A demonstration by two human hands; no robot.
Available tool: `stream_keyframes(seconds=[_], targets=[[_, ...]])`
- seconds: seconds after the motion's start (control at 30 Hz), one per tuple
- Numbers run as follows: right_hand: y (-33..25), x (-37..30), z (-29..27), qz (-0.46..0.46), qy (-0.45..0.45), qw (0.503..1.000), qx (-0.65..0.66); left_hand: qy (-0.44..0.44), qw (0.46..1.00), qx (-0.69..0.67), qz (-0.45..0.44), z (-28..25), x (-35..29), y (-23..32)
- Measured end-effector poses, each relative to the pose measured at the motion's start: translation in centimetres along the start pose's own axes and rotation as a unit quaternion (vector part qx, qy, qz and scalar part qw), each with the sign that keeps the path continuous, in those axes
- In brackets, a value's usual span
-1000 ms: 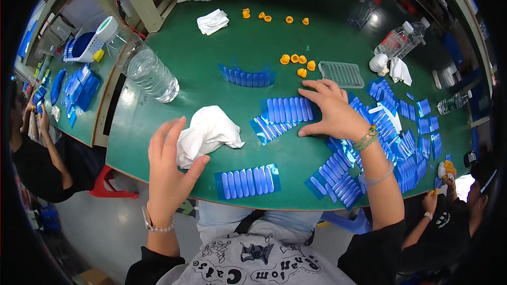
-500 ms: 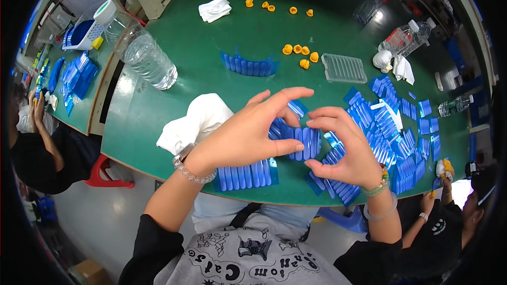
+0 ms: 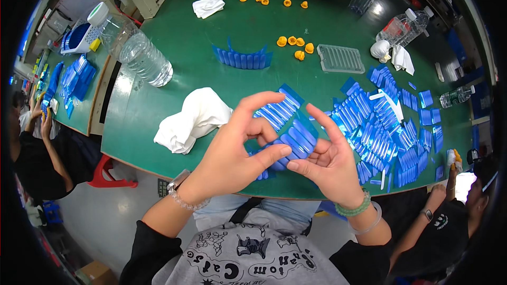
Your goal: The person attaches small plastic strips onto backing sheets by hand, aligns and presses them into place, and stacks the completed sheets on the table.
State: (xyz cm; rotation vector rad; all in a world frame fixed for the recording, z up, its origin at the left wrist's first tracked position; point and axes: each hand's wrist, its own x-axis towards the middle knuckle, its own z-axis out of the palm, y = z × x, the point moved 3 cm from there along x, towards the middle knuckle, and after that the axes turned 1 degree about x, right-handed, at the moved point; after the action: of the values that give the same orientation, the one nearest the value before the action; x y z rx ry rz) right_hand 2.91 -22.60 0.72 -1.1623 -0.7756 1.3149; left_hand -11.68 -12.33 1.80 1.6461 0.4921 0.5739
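Observation:
A ribbed blue plastic strip is held up between my two hands, tilted above the table's front part. My left hand pinches its lower left side between thumb and fingers. At its right side, my right hand grips the lower edge with the thumb, its index finger raised. Just beyond the hands another ribbed blue strip lies on the green table. More blue shows beneath the left hand, mostly hidden. A loose heap of such blue strips spreads to the right of my right hand.
A white cloth and a water bottle are on the left. Farther back are a curved blue strip, several orange finger cots and a clear ribbed tray. More bottles stand at right. Co-workers sit at both sides.
Both hands have come slightly nearer to me, and the strip between them is now lifted and tilted. The strip beyond them shows more fully. My right index finger has straightened upward.

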Motion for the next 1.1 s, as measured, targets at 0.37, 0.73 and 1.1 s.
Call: stream_keyframes(seconds=[0.37, 0.73, 1.1], targets=[[1.1, -1.7, 0.7, -0.027, 0.046, 0.999, 0.007, 0.056, 0.988, -0.127, -0.065, 1.3, -4.3, -1.9], [0.5, 1.2, -0.6, -0.01, 0.134, 0.991, -0.014, 0.054, 0.981, -0.116, -0.147, -0.3, -4.1, -3.0], [-0.4, 8.7, -2.9, -0.065, 0.086, 0.858, -0.502, 0.156, 0.947, 0.281, 0.022, -2.0, 0.2, -3.3]])
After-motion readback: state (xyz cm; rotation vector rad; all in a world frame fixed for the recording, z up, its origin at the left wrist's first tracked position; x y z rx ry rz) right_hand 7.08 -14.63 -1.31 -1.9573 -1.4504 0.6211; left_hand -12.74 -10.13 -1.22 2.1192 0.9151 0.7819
